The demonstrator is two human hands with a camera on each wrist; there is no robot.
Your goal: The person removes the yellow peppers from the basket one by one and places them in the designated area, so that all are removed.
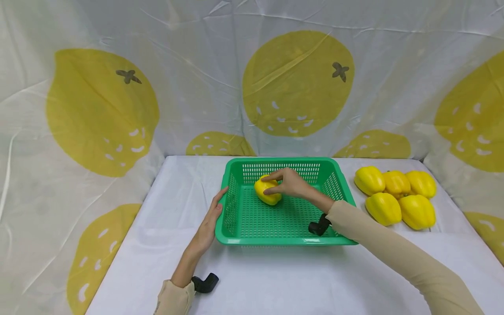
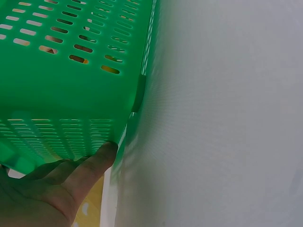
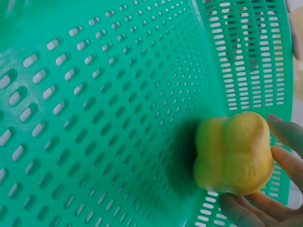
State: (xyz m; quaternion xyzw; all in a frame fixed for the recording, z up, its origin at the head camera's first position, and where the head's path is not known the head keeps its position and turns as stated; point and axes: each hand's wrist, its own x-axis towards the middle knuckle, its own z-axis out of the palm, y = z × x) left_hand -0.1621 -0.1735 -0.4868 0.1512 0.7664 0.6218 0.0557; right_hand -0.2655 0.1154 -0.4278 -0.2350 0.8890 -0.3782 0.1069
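Note:
A yellow bell pepper point(image 1: 267, 190) is inside the green plastic basket point(image 1: 287, 241), toward its left back part. My right hand point(image 1: 290, 182) reaches over the basket and grips this pepper between thumb and fingers. In the right wrist view the lobed end of the pepper point(image 3: 232, 153) faces the camera, with fingertips point(image 3: 236, 210) on its side. At the basket's left side, my left hand point(image 1: 208, 223) rests with fairly straight fingers against the outer wall. The left wrist view has those fingers point(image 2: 90, 172) touching the green wall below the rim.
To the right of the basket, several yellow bell peppers point(image 1: 383, 208) lie grouped on the white-covered table point(image 1: 275, 280). A lemon-print cloth point(image 1: 201, 87) hangs behind and beside the table. Black camera mounts point(image 1: 205, 283) sit at both wrists.

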